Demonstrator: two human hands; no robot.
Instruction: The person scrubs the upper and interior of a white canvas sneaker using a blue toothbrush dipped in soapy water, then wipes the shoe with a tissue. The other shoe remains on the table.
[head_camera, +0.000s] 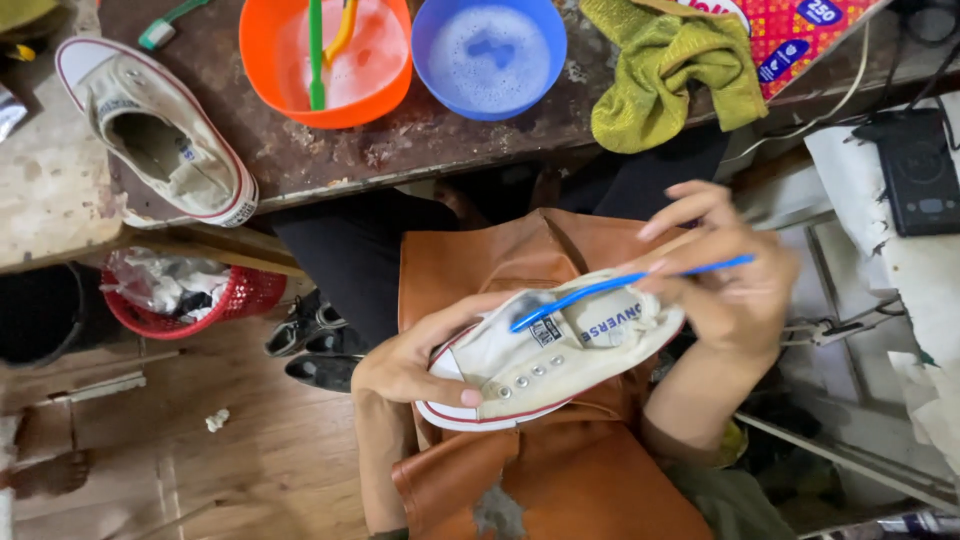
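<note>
My left hand (415, 360) grips a white canvas sneaker (545, 360) with a red-striped sole, held on its side over a brown leather apron (530, 470) on my lap. A blue toothbrush (620, 286) is in my right hand (725, 290), with its head inside the shoe's opening. The shoe has no laces in its eyelets. Its matching white sneaker (160, 130) lies on the worn table at the upper left.
On the table (400, 140) stand an orange bowl (325, 60) of soapy water with two brushes and a blue bowl (488, 55) with foam. A green cloth (670, 75), a red box, a red basket (200, 295), black shoes (310, 345) and a dark device (920, 170) surround me.
</note>
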